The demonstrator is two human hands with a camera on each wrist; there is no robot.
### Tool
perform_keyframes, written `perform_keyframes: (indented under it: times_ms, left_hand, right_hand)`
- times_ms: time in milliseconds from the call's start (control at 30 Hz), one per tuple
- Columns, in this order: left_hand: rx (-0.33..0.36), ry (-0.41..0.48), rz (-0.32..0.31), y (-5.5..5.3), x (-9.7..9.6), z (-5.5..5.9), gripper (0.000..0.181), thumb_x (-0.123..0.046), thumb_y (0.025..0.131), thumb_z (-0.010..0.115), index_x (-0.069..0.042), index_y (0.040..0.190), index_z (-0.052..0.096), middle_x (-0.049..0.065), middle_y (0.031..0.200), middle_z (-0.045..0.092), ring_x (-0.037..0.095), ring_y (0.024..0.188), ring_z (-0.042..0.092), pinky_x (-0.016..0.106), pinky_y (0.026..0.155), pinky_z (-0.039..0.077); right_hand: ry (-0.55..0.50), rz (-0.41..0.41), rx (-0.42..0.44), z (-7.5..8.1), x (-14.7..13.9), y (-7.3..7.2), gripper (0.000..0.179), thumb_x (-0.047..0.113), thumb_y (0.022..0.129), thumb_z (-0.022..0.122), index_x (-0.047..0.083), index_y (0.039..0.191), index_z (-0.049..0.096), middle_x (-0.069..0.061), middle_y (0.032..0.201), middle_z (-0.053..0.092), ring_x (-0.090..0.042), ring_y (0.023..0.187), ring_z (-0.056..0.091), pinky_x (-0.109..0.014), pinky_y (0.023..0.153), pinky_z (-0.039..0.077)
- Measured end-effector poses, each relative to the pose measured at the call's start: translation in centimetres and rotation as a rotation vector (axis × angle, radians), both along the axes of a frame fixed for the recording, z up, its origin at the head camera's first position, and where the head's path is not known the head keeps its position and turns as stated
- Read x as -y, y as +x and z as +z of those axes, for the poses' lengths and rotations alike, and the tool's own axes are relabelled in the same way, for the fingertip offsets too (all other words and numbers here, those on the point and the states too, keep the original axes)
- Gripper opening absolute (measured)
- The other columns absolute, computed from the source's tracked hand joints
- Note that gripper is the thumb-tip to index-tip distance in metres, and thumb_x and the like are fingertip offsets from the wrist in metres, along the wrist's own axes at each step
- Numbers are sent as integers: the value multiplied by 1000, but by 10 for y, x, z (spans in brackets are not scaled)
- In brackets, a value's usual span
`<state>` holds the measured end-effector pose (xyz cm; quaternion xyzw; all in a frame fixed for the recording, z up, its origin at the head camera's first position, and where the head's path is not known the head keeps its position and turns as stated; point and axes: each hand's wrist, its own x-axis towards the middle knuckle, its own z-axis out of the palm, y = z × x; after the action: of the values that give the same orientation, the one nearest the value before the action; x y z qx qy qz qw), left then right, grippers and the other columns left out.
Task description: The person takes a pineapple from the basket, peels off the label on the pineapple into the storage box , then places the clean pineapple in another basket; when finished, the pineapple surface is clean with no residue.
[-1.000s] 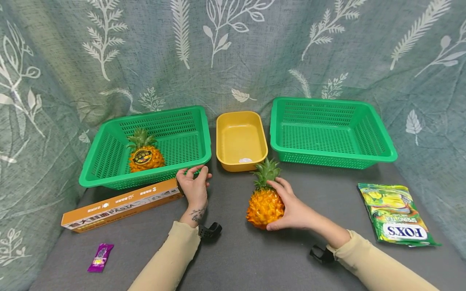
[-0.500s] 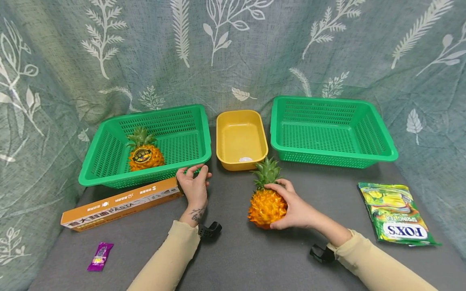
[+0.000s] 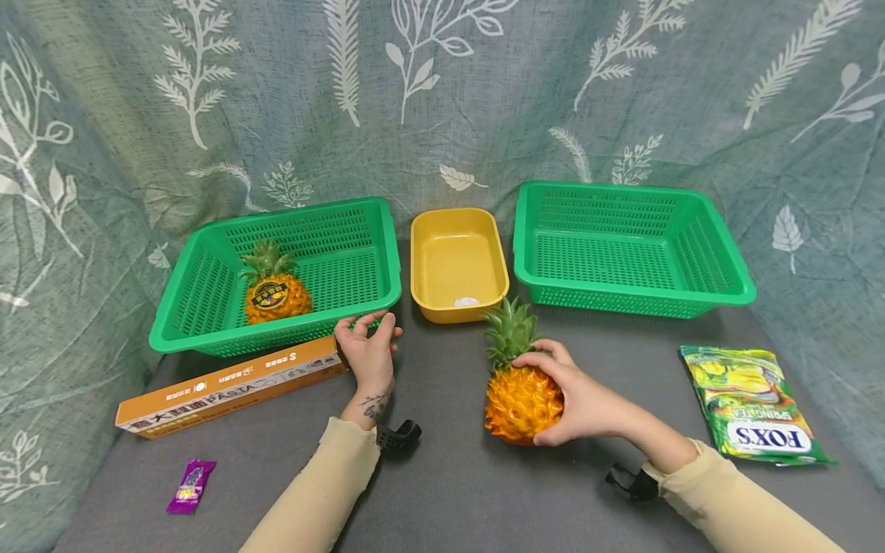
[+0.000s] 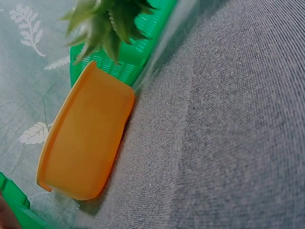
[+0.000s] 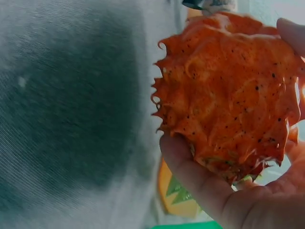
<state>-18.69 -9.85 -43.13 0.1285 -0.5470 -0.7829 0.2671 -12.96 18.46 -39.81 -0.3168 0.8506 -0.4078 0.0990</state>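
My right hand grips an orange pineapple, thumb low on its near side and fingers over the top. Its green crown points toward the yellow tray. Close up in the right wrist view, the spiky fruit sits between thumb and fingers. The left hand holds nothing; its loosely bent fingers are at the front rim of the left green basket. A second pineapple with a black label lies inside that basket.
Another green basket stands at the back right. An orange pasta box lies before the left basket, and a small purple packet is nearer. At the right is a green FOX'S bag. Behind everything hangs a leaf-patterned curtain.
My right hand has shifted a little to the right with the pineapple, whose crown now tilts slightly left. The left hand has stayed at the basket rim.
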Motion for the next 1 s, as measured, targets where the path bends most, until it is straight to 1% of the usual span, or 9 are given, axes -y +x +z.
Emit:
perform_keyframes:
  times_ms: [100, 267, 367, 533, 700, 733, 867, 933, 1000]
  left_hand:
    - [0, -4, 1, 0, 1, -1, 39, 2, 84, 59, -10, 105, 29, 10, 90, 60, 5, 49, 58, 18, 38, 39]
    - [-3, -4, -3, 0, 2, -1, 39, 1, 84, 60, -11, 105, 29, 4, 87, 60, 5, 49, 58, 17, 38, 39]
    - [-13, 1, -11, 1, 2, -1, 38, 2, 84, 58, -10, 104, 28, 0, 85, 59, 5, 49, 58, 17, 39, 39]
    - [-22, 4, -19, 2, 2, -1, 38, 2, 84, 58, -9, 104, 28, -1, 85, 60, 4, 49, 58, 16, 39, 39]
    - [-19, 2, -21, 1, 2, -2, 38, -2, 84, 60, -10, 104, 28, 2, 86, 61, 5, 50, 58, 17, 39, 39]
    - [-18, 2, -20, 1, 2, -2, 38, -2, 84, 60, -10, 104, 28, 2, 86, 61, 5, 50, 58, 17, 39, 39]
    - [-14, 2, -17, 1, 2, -1, 38, -1, 84, 60, -10, 104, 29, 6, 88, 61, 5, 50, 58, 17, 39, 39]
    - [-11, 5, -15, 1, 1, -1, 38, -1, 84, 60, -10, 105, 29, 5, 88, 60, 5, 50, 58, 17, 39, 39]
    - [-7, 8, -15, 1, 1, -1, 38, -1, 84, 60, -10, 105, 29, 3, 87, 60, 5, 50, 58, 16, 39, 39]
  right_hand:
    - [14, 26, -24, 9, -2, -1, 90, 18, 50, 84, 19, 130, 44, -17, 137, 22, -35, 116, 41, -47, 86, 42]
    - [4, 74, -56, 25, -2, -7, 90, 17, 51, 84, 18, 130, 43, -16, 138, 22, -33, 119, 38, -46, 87, 42]
    - [-25, 100, -77, 35, -1, -13, 90, 17, 51, 84, 16, 131, 42, -16, 138, 23, -32, 123, 33, -44, 89, 42]
    - [-102, 124, -88, 56, -2, -26, 89, 17, 54, 84, 10, 131, 41, -16, 140, 21, -32, 125, 29, -45, 91, 42]
    - [-149, 63, -88, 82, -10, -50, 88, 8, 55, 83, 6, 132, 39, -14, 144, 18, -33, 126, 28, -50, 92, 40]
    - [-152, 45, -90, 87, -13, -56, 88, 6, 56, 83, 6, 132, 39, -13, 144, 18, -33, 125, 29, -47, 91, 41]
    - [-154, -25, -99, 100, -25, -80, 86, 0, 60, 80, 6, 134, 36, -11, 146, 16, -32, 124, 31, -28, 87, 42]
    - [-135, -67, -90, 105, -31, -92, 85, -1, 62, 79, 7, 135, 35, -9, 147, 15, -31, 122, 33, -24, 85, 41]
    - [-116, -109, -78, 108, -36, -103, 84, -2, 63, 78, 8, 135, 35, -7, 146, 15, -30, 119, 36, -26, 84, 42]
